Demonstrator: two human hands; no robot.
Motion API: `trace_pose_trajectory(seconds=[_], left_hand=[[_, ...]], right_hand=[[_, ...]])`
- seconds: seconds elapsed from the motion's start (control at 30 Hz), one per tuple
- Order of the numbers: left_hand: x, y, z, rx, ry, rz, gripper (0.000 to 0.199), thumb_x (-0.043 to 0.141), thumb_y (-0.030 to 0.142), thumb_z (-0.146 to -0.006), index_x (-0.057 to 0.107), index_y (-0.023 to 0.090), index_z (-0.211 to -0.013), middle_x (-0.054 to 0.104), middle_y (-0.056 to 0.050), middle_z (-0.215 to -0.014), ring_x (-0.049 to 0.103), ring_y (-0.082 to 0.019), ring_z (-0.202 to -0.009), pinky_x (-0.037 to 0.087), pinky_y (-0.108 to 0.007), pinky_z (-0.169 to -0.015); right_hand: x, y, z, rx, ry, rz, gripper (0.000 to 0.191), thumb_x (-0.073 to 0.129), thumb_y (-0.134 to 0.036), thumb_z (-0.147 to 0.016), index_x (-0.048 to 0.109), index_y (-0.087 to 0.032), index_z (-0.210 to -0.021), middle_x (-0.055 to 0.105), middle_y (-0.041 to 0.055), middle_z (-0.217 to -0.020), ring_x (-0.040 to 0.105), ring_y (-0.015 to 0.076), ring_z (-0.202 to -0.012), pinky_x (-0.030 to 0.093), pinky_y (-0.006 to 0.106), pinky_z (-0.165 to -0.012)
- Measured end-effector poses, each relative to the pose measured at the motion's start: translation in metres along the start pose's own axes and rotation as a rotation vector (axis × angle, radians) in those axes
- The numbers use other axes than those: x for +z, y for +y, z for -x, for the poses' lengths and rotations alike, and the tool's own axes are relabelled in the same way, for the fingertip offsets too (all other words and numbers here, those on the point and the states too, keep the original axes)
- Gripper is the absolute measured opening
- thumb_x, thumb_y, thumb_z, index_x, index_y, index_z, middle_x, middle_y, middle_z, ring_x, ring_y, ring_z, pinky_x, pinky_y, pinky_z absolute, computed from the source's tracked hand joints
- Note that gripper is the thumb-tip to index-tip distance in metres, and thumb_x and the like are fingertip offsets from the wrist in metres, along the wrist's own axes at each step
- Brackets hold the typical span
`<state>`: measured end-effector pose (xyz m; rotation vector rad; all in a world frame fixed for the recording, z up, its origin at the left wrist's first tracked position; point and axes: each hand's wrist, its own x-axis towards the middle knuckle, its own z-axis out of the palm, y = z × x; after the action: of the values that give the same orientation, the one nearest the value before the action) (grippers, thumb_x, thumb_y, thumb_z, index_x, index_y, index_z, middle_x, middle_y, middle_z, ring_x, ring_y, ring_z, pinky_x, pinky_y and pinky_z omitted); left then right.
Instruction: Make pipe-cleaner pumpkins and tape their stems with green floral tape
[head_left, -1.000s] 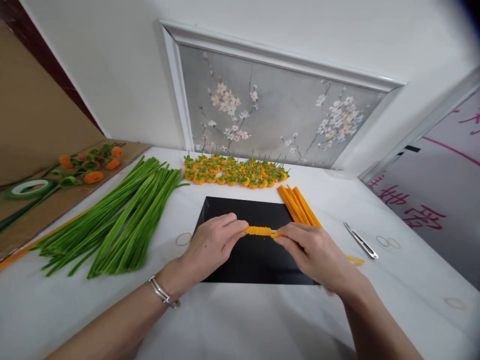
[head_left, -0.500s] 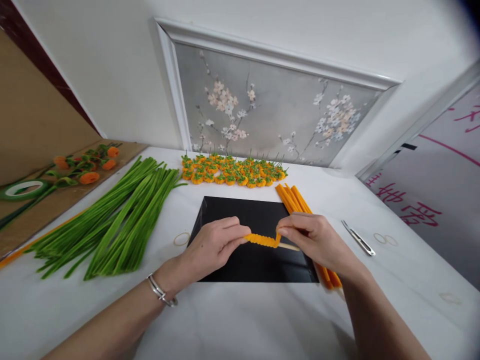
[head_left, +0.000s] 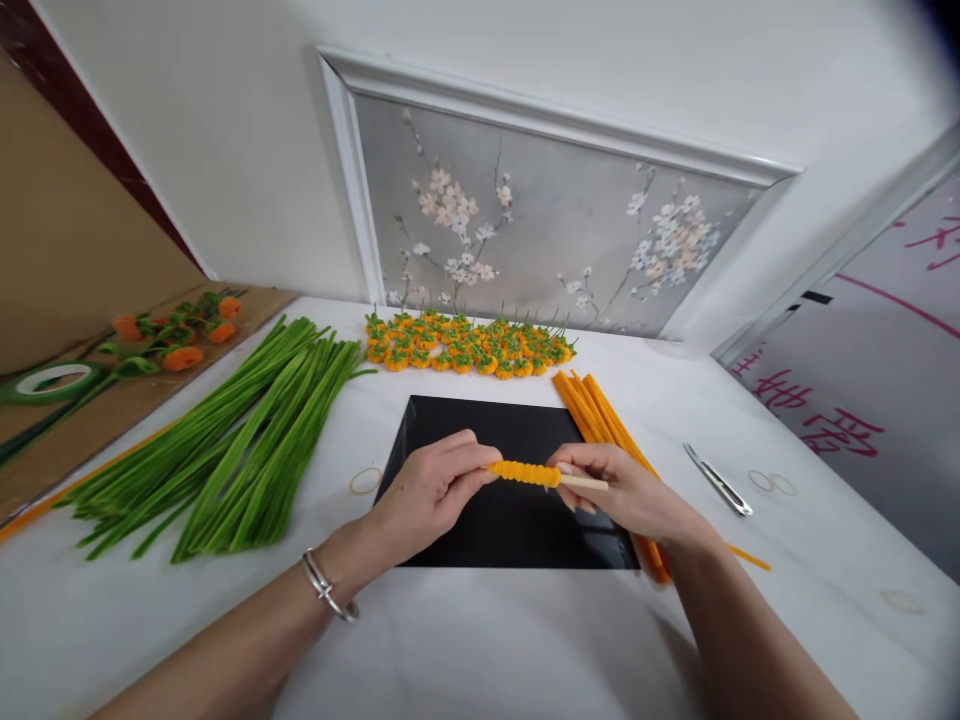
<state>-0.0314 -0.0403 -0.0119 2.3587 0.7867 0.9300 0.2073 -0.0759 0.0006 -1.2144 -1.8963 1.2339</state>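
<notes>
My left hand [head_left: 442,485] pinches the left end of a wooden stick, where an orange pipe cleaner [head_left: 527,473] is wound round it in a tight coil. Closed at the coil's right end, my right hand [head_left: 611,485] has its fingers partly behind the stick and grips the pipe cleaner there. The bare pale end of the stick [head_left: 589,483] points right. Both hands are above a black rectangular board [head_left: 480,540]. A bundle of orange pipe cleaners [head_left: 600,410] lies beside the board, partly under my right hand. A thin orange end [head_left: 750,557] shows past my right wrist.
Green pipe cleaners [head_left: 247,450] lie in a large bundle at left. Several small orange pieces with green tops [head_left: 465,345] stand along the wall. Thread snips [head_left: 718,480] and rubber bands [head_left: 771,482] are at right. Green tape [head_left: 52,382] and orange flowers [head_left: 182,358] rest on cardboard.
The raised strand by my right fingers has gone down round the stick. My right hand has shifted slightly down and left, and more of the stick's bare end shows.
</notes>
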Motion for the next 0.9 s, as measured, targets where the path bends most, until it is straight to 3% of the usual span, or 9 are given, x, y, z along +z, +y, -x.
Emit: trace_pose_trajectory(seconds=[0.13,0.27,0.47,0.6,0.9], left_hand=[[0.001,-0.001,-0.002,-0.077,0.066,-0.003,0.016,0.046,0.018,-0.092,0.062,0.018,-0.095,0.049,0.001,-0.075,0.048,-0.010,-0.065,0.038,-0.021,-0.059],[0.001,-0.001,-0.003,-0.140,0.090,-0.044,0.016,0.047,0.020,-0.093,0.063,0.018,-0.093,0.050,0.002,-0.075,0.049,-0.010,-0.065,0.038,-0.021,-0.060],[0.000,-0.001,-0.003,-0.185,0.074,-0.088,0.017,0.046,0.020,-0.092,0.063,0.018,-0.091,0.052,0.001,-0.076,0.051,-0.011,-0.067,0.038,-0.022,-0.059],[-0.002,-0.002,-0.004,-0.206,0.030,-0.112,0.019,0.045,0.021,-0.093,0.063,0.019,-0.088,0.050,0.003,-0.072,0.049,-0.010,-0.064,0.036,-0.022,-0.058],[-0.005,-0.003,-0.006,-0.199,0.001,-0.071,0.020,0.046,0.021,-0.093,0.065,0.018,-0.088,0.050,0.003,-0.071,0.049,-0.009,-0.063,0.036,-0.022,-0.060]], right_hand=[[0.001,-0.005,0.002,-0.052,0.024,0.163,0.029,0.041,-0.036,-0.096,0.061,-0.017,-0.085,0.054,-0.0011,-0.071,0.045,0.0090,-0.057,0.037,0.021,-0.053],[0.004,-0.009,0.003,-0.072,0.078,0.342,0.025,0.042,-0.029,-0.095,0.064,-0.019,-0.092,0.054,-0.0018,-0.066,0.048,0.0106,-0.056,0.038,0.022,-0.052],[0.010,-0.016,0.007,-0.130,0.191,0.545,0.021,0.047,-0.023,-0.093,0.059,-0.020,-0.077,0.060,-0.0002,-0.069,0.055,0.0138,-0.062,0.042,0.026,-0.059],[0.011,-0.015,0.010,-0.184,0.253,0.660,0.021,0.044,-0.021,-0.094,0.058,-0.020,-0.078,0.060,0.0021,-0.074,0.056,0.0147,-0.066,0.043,0.027,-0.061],[0.012,-0.014,0.011,-0.355,0.451,0.727,0.017,0.048,-0.019,-0.093,0.065,-0.019,-0.089,0.061,0.0030,-0.076,0.058,0.0135,-0.066,0.046,0.026,-0.065]])
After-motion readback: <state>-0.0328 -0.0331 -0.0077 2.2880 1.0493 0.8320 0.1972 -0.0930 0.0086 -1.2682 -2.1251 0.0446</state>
